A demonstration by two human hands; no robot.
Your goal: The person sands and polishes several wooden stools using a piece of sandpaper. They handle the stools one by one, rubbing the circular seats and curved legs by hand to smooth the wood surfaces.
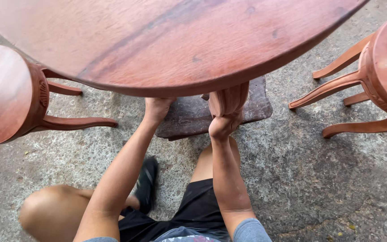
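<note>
Two hands are working under the round table at upper centre — right hand gripping its carved leg, left hand reaching beneath, grip hidden; careless lifting risks tipping the top.

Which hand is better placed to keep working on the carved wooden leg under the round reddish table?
Right, probably. The right hand is already closed around the carved wooden table leg, while the left hand reaches up under the round reddish wooden tabletop, its fingers hidden beneath the rim.
</note>
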